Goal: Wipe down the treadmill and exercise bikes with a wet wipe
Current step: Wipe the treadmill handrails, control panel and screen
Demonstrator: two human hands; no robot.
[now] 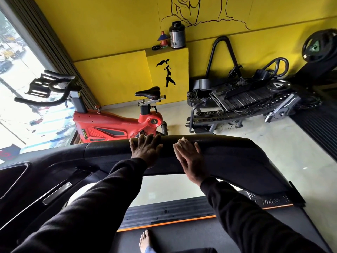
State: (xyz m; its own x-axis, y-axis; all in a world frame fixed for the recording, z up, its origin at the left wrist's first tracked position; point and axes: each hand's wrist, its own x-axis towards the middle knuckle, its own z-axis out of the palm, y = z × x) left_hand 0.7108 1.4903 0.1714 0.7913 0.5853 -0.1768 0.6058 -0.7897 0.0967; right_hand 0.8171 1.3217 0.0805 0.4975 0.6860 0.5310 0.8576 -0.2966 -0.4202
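Observation:
I stand on the treadmill belt [191, 238], facing its black side handrail [237, 154]. My left hand [145, 148] lies flat on the rail with the fingers spread over its far edge. My right hand [189, 157] presses flat on the rail just to the right, fingers straight. A pale wet wipe [182, 138] peeks out from under its fingertips. Beyond the rail stands a red exercise bike [116, 123] with a black saddle and black handlebars.
A dismantled black machine [242, 101] lies on the floor at the right, near weight plates [319, 46]. A yellow ledge holds a black tub [176, 34] and cones. A large window [16, 88] fills the left. My bare foot [145, 240] is on the belt.

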